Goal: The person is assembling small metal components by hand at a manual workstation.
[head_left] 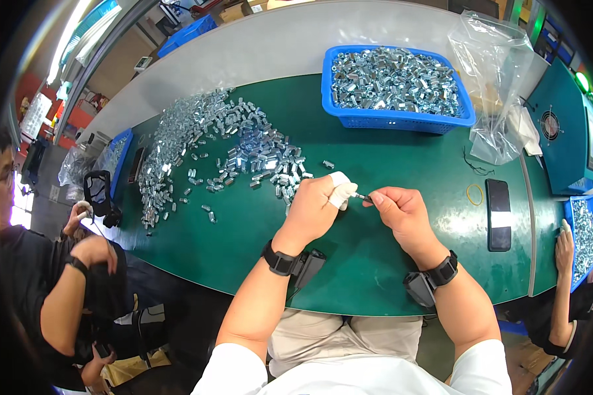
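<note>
My left hand (315, 205), with white coverings on its thumb and a finger, pinches a small shiny metal nut (355, 194) over the green table. Opposite it, my right hand (405, 214) is closed on a short, thin dark rod (366, 198). The rod's tip meets the nut; whether it is inside or only touching, I cannot tell. Left of my hands spreads a large heap of loose long metal nuts (184, 125), with a nearer cluster (260, 155). One single nut (328, 164) lies apart, just beyond my left hand.
A blue basket (402, 122) full of nuts stands at the back, beside a clear plastic bag (494, 131). To the right lie a phone (499, 227), a yellow rubber band (474, 194) and black wire (476, 164). A teal machine (563, 125) stands far right. Other people sit at both sides.
</note>
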A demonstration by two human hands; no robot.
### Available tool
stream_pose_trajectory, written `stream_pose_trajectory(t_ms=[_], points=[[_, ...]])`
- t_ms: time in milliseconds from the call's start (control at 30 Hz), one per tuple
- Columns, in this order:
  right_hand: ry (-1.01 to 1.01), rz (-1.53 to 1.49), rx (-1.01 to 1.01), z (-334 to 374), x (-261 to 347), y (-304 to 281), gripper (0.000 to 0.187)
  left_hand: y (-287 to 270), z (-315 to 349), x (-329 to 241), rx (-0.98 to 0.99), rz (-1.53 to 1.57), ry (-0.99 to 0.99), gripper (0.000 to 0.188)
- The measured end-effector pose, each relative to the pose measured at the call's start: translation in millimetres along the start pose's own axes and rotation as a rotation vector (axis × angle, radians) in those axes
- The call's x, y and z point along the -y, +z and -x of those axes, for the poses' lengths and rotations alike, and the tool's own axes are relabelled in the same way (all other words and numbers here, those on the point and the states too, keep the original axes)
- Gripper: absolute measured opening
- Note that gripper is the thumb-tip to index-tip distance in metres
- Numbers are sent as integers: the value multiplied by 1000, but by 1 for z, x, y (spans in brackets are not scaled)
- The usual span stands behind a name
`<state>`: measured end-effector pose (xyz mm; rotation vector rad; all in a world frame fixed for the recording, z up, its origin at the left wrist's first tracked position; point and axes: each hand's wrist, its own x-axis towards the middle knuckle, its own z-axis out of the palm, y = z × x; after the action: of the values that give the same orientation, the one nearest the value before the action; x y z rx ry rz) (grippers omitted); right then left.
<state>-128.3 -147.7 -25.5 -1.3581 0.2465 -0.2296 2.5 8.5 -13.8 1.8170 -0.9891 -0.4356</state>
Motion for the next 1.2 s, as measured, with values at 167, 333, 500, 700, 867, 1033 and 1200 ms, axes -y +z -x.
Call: stream_pose_trajectory(t_ms=[167, 333, 500, 700, 867, 1033, 1200], points=[[19, -134, -51, -2, -2, -3, 25, 3, -17, -4, -194, 331, -153, 10], [26, -154, -45, -3, -5, 0, 24, -11, -76, -45, -227, 484, -32, 16], [56, -143, -54, -3, 0, -3, 26, -12, -89, -57, -236, 626, -37, 28], [50, -191, -48, -3, 0, -2, 26, -23, -33, 2, -279, 324, -262, 26], [51, -175, -53, -4, -2, -4, 27, -9, -25, 19, -300, -357, -7, 19], [51, -112, -26, -5, -1, 0, 27, -4, -29, 37, -365, -564, 174, 21], [-1, -44, -99, -4, -1, 3, 26, -7, -27, 38, -380, -579, 155, 14]])
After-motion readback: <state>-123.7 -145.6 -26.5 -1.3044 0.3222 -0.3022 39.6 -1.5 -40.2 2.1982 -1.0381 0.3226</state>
